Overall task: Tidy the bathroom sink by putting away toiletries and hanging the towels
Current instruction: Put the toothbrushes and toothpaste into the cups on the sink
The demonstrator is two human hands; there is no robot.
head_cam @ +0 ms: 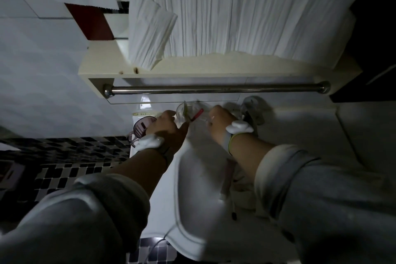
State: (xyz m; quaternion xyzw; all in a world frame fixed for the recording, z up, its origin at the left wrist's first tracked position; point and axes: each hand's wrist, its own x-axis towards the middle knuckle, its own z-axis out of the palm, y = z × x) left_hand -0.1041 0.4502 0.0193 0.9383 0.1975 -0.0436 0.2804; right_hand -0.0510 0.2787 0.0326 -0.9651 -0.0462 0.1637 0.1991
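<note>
Rolled-up sleeves framed the sink (192, 210) as your left hand (169, 127) gripped a clear cup (185, 111) holding a red toothbrush (198, 114) near the tap (250, 111), your right hand (218, 123) curled beside it, grip unclear; toiletries step, next needing the cup set aside.

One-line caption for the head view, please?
Left hand steadies clear glass cup holding red-handled toothbrush; right hand beside it, under bare steel towel rail.
</note>
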